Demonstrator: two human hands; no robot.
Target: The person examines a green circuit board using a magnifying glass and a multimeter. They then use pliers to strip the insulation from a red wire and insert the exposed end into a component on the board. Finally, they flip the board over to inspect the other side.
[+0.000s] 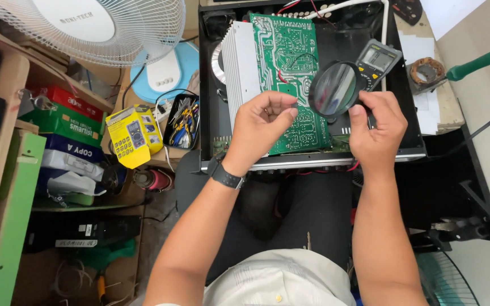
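Left hand [263, 122] pinches a tiny dark part [295, 105], right hand [376, 127] grips the magnifying glass [334, 89] above the green circuit board [290, 79]; a loose pinch could drop the part into the chassis.

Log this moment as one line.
left hand: pinching small dark part | right hand: holding magnifying glass | below: green circuit board

Around me stand a white wire-guarded fan [94, 28] over cluttered wooden shelves [7, 85] stacked with coloured paper reams [66, 127], a yellow boxed meter [134, 136], and bare grey concrete floor [157, 226] below.
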